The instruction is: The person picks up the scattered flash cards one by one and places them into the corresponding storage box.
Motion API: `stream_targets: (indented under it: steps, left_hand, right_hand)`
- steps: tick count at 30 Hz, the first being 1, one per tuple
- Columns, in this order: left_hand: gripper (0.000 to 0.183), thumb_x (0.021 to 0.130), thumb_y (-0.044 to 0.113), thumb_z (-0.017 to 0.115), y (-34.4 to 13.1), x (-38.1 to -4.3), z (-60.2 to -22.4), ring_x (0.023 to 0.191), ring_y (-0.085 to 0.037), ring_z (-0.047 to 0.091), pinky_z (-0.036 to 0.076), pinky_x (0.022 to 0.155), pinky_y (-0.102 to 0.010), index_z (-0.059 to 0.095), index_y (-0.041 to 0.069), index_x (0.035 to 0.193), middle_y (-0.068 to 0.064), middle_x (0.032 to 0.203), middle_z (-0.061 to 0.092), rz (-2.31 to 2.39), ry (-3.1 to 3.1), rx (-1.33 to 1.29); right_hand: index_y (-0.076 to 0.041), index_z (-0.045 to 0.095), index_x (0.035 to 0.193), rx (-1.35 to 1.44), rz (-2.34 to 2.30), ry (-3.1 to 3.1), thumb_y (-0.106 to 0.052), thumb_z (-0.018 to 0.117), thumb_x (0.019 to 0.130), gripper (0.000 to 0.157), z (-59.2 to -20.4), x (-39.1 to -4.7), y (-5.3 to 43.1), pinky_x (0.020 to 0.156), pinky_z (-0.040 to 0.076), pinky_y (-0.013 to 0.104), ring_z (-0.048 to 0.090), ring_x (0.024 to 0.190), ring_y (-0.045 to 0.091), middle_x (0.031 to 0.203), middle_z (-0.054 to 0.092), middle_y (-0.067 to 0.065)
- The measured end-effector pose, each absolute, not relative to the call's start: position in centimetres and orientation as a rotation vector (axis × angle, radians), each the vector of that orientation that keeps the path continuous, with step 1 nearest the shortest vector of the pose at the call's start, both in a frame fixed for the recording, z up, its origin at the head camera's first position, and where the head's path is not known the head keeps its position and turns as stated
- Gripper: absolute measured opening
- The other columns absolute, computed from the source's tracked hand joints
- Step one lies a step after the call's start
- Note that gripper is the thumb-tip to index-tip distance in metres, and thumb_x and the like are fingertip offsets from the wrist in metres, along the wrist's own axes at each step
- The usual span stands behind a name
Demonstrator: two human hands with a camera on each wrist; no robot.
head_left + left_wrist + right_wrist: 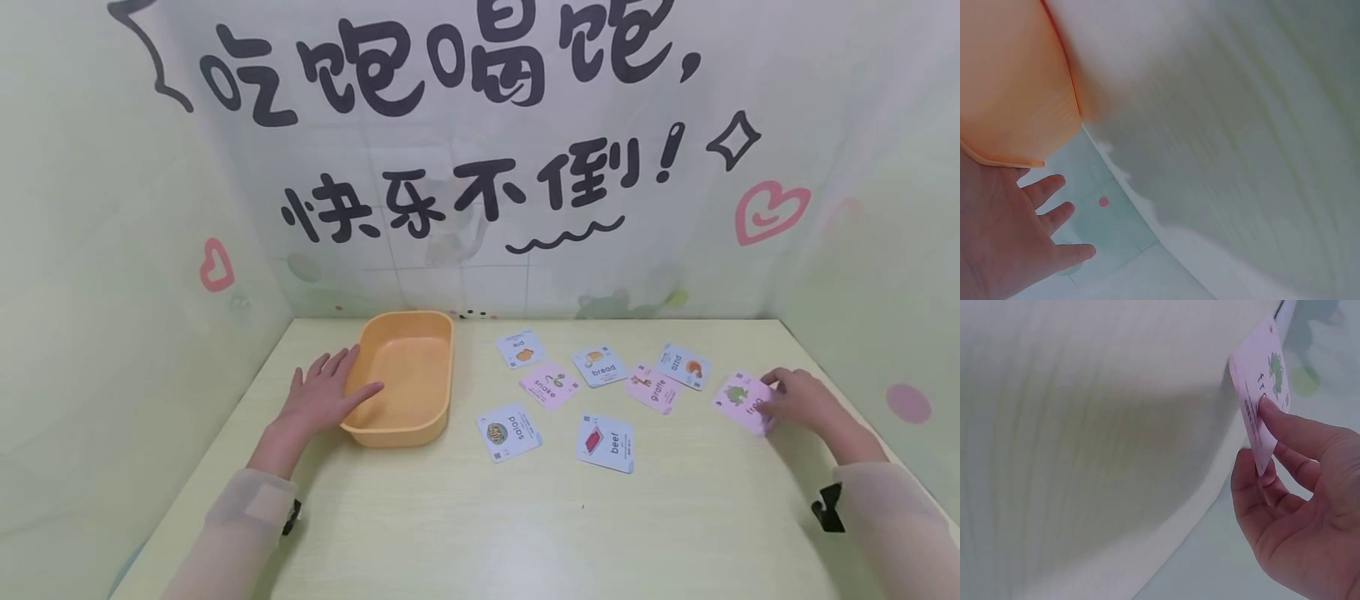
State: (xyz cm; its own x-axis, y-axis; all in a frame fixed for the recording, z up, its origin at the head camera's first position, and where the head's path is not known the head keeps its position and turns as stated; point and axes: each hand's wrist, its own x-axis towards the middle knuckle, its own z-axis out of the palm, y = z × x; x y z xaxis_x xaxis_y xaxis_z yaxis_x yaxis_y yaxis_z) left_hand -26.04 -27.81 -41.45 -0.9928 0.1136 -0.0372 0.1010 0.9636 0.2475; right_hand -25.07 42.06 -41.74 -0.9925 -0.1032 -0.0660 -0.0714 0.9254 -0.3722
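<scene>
Frog card [733, 397] pinched by right grip [802, 406], 3 o'clock; left grip [321, 398] spread at tray [401, 437], 9 o'clock; seven cards [619, 450] unpicked.

Black lettering [517, 98] stands in two rows on a pale backdrop [491, 290]. Under the lettering runs a black wavy line [566, 237]. Right of the lettering are an outlined star [735, 140] and a pink heart [772, 215]; left of and below it, a smaller pink heart [217, 265]. The pale yellow bench [480, 533] lies below the lettering; a mauve spot [908, 403] shows far to its lower right.
</scene>
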Motion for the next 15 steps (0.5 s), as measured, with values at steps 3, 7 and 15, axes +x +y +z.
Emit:
stream_targets:
  steps: [3,7,15]
  left_hand:
    - [0.100,0.092,0.076,0.039,-27.8,-26.0,-41.4,0.149,-0.052,0.013,0.003,0.115,-0.078,0.012,0.009,0.161,-0.026,0.163,0.020,0.374,3.064,0.168]
    - [0.100,0.092,0.076,0.039,-27.7,-26.0,-41.4,0.149,-0.051,0.012,0.003,0.115,-0.077,0.012,0.010,0.161,-0.025,0.164,0.019,0.370,3.069,0.167]
    - [0.100,0.091,0.076,0.040,-27.9,-26.2,-41.7,0.150,-0.053,0.007,-0.002,0.116,-0.076,0.013,0.010,0.161,-0.023,0.166,0.013,0.379,3.080,0.162]
  right_hand:
    - [0.023,0.051,0.117,-0.116,-0.719,2.943,-0.004,0.066,0.086,0.044,-41.5,-24.9,42.1,0.062,0.053,0.029,0.062,0.074,0.022,0.094,0.060,0.034]
    - [0.026,0.045,0.123,-0.059,-0.909,2.827,0.001,0.057,0.093,0.040,-40.9,-24.9,41.9,0.065,0.061,0.025,0.066,0.074,0.011,0.103,0.061,0.039]
    - [0.027,0.040,0.131,0.010,-1.117,2.756,-0.001,0.052,0.099,0.044,-39.4,-25.0,40.4,0.073,0.063,0.029,0.065,0.073,-0.001,0.110,0.064,0.038]
